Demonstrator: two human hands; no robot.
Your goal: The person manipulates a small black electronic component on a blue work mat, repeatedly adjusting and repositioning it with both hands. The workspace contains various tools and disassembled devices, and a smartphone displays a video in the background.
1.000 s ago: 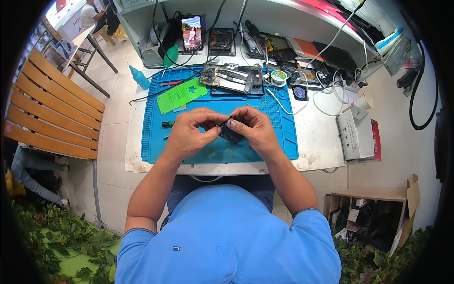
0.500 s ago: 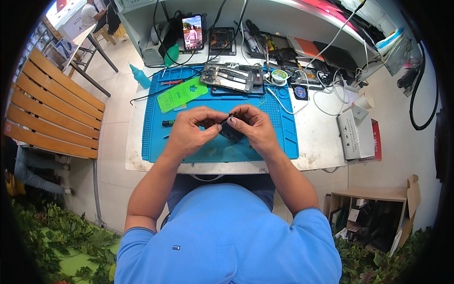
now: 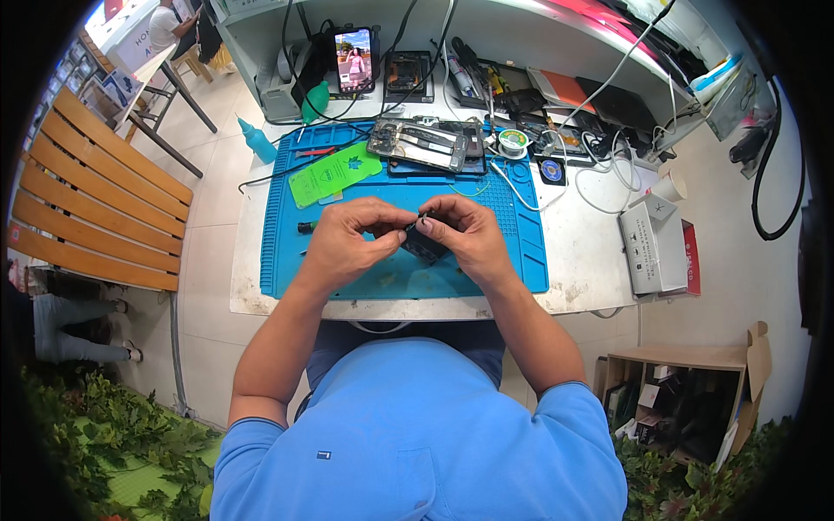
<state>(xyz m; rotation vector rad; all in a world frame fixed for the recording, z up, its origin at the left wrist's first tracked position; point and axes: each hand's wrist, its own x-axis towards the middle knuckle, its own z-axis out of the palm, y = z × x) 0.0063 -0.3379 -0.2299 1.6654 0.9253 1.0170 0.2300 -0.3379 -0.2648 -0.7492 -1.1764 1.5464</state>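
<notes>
Over the blue repair mat (image 3: 365, 282) I hold a small dark, flat, rectangular phone part (image 3: 424, 248), tilted, with its lower end near the mat. My right hand (image 3: 473, 239) is closed on its upper right side, thumb across the front. My left hand (image 3: 347, 239) pinches at its upper left edge with thumb and forefinger; anything tiny between those fingertips is too small to make out. A dark-handled screwdriver (image 3: 307, 227) lies beside my left hand. Beyond my hands are a green card (image 3: 334, 178) and an opened phone (image 3: 417, 144) with tweezers on it.
A lit phone (image 3: 354, 59) stands at the back under a shelf, near a green blower bulb (image 3: 315, 102). A teal bottle (image 3: 256, 141) sits at the left. To the right are a solder spool (image 3: 512, 142), white cables (image 3: 612, 169) and a white box (image 3: 647, 247).
My hands and the dark phone part have barely shifted. At the far left, a passer-by's legs have moved a little. The picture on the lit phone differs slightly.
</notes>
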